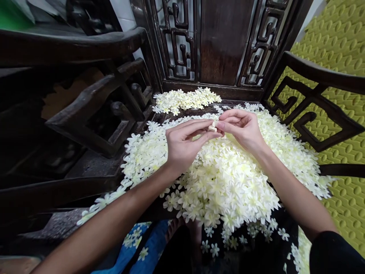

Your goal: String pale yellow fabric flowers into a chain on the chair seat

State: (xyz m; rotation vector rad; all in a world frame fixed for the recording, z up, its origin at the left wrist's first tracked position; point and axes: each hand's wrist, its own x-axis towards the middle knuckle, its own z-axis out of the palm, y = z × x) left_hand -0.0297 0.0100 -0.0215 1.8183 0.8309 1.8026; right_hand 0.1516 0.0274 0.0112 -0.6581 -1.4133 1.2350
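My left hand (186, 141) and my right hand (243, 127) meet above a large heap of pale yellow-white flowers (228, 179). Pinched between the fingertips of both is a small cream-white flower piece (212, 126), folded or stacked; its exact shape is too small to make out. Both hands are closed, the thumbs pressing against the fingers. Behind them, a smaller row of flowers (185, 99) lies along the back of the dark wooden seat (196, 111).
Carved wooden armrests rise at left (97, 91) and right (322, 80), with a latticed backrest (225, 42) behind. Yellow-green textured matting (339, 45) shows at right. Loose flowers (214, 250) hang at the front over dark cloth; others dot a blue cloth (151, 247).
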